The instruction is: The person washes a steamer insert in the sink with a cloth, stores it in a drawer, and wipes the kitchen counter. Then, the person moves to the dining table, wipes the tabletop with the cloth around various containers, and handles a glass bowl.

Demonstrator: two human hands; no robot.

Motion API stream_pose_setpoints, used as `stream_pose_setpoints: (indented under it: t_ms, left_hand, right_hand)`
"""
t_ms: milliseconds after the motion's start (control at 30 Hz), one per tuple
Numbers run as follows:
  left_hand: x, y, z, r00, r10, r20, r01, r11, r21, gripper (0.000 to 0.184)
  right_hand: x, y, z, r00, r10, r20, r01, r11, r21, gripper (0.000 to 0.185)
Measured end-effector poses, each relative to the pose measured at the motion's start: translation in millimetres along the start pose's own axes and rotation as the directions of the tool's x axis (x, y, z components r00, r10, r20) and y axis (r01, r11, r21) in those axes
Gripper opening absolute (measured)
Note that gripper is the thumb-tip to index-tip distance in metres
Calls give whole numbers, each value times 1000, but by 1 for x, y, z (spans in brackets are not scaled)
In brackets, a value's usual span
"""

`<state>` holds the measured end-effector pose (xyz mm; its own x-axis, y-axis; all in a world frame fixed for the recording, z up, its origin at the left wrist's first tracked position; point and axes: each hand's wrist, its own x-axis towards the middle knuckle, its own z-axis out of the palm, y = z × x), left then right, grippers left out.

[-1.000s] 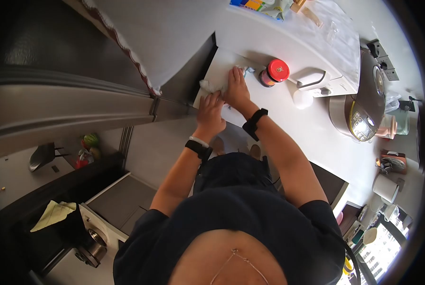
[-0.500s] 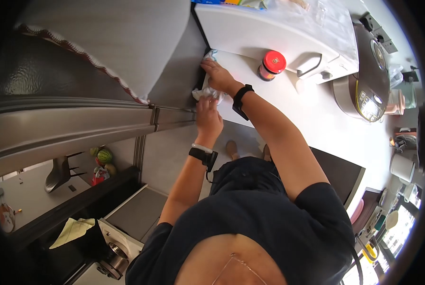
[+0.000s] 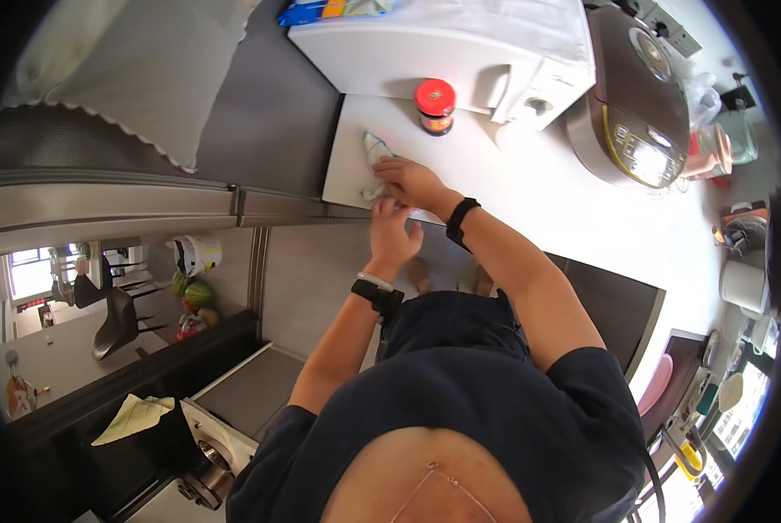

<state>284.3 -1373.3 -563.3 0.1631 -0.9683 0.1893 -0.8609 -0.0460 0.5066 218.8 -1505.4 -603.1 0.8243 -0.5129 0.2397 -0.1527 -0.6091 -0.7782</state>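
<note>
A crumpled white cloth (image 3: 377, 150) with a teal edge lies on the white countertop (image 3: 495, 193), near its front left corner. My right hand (image 3: 410, 185) presses down on the cloth, its fingers closed over it and partly hiding it. Closer to me, at the counter's front edge, my left hand (image 3: 394, 235) has its fingers stretched toward the cloth's near end and its thumb apart. Its fingertips are beside or touching the cloth; I cannot tell which. Behind my right hand stands a dark jar with a red lid (image 3: 436, 98).
A white microwave-like appliance (image 3: 390, 65) stands behind the jar, with a rice cooker (image 3: 621, 105) to its right. The tall grey refrigerator (image 3: 272, 113) borders the counter on the left. Below left are a yellow cloth (image 3: 133, 418) and a metal pot (image 3: 209, 479).
My right hand has drawn back from the counter's left rear corner toward the front edge, with the cloth. My left hand has come off the cloth's near end slightly. The head view has shifted.
</note>
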Motion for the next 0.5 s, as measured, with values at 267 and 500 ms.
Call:
stream_pose_setpoints:
  t_ms: [267, 500]
  left_hand:
    - [7, 111, 65, 961, 146, 237, -85, 965, -250, 23]
    - [13, 200, 140, 826, 498, 263, -358, 825, -437, 25]
  right_hand:
    - [-144, 23, -99, 984, 110, -137, -127, 985, -121, 28]
    - [-281, 47, -176, 885, 218, -412, -388, 835, -391, 28]
